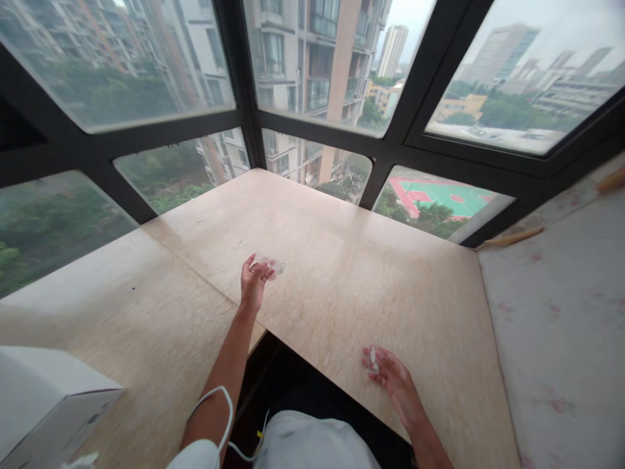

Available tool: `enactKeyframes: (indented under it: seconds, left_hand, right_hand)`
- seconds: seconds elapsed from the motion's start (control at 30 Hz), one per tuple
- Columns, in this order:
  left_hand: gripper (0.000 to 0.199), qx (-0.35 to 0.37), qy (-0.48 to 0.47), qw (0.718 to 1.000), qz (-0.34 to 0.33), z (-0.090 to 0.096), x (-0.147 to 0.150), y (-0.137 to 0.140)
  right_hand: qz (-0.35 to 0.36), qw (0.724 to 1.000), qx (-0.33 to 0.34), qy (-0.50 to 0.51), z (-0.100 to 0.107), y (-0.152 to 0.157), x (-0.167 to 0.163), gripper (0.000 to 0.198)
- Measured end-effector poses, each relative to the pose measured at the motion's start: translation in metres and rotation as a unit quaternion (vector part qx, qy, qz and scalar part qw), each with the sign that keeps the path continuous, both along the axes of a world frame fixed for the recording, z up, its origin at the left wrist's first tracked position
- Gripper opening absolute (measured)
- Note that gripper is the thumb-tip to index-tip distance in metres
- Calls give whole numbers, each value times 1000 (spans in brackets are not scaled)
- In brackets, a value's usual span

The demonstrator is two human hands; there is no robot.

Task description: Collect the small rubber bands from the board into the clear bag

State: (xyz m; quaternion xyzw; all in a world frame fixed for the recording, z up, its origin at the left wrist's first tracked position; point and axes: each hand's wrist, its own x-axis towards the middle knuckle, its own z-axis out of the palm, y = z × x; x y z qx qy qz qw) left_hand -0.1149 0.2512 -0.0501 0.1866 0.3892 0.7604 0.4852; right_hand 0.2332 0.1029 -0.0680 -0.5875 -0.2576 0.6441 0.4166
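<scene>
My left hand [254, 279] is over the far middle of the beige stone-look tabletop [312, 293]. Its fingers are closed around a see-through, shiny piece [277, 266], perhaps clear plastic, that juts out to the right; the exact kind is too faint to tell. Closer to the table's front edge, my right hand [393, 374] grips a small clear block-like piece [374, 360] between thumb and fingers, with a whitish glint on it. The two hands and their pieces are well apart.
A white box [53, 397] stands at the lower left. A white cable [229, 417] loops by my left forearm. Dark-framed windows [251, 117] border the table's far sides, and a flower-patterned wall [556, 326] rises at the right. A tiny dark speck [133, 288] lies on the left section.
</scene>
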Motion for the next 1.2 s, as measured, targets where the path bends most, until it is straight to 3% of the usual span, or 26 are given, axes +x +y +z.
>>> enactKeyframes:
  seconds: [0.23,0.43,0.57,0.63,0.73,0.97,1.07,1.2]
  left_hand:
    - [58,28,-46,971,-231,9,112,-37]
    - [55,43,38,908,-415,-8,221,-67]
    - [70,65,89,864,-492,-23,283,-86]
    - [78,79,148,844,-510,-30,306,-94]
    - [71,110,260,807,-518,-37,330,-101]
    - [65,121,481,709,-501,-49,355,-106]
    - [68,132,564,670,-464,-54,359,-103]
    - [68,125,632,624,-443,-58,361,-94]
  right_hand:
    - [-42,997,67,18,13,-3,26,47]
    - [-155,979,132,-27,34,-18,82,47]
    - [-232,958,149,-78,40,-28,123,48]
    - [-247,952,150,-102,41,-29,142,50]
    - [-236,952,143,-130,39,-23,164,52]
    - [-157,941,132,-268,11,21,189,51]
    - [-123,908,152,-370,-5,38,195,50]
    - [-73,837,155,-520,-21,53,200,45]
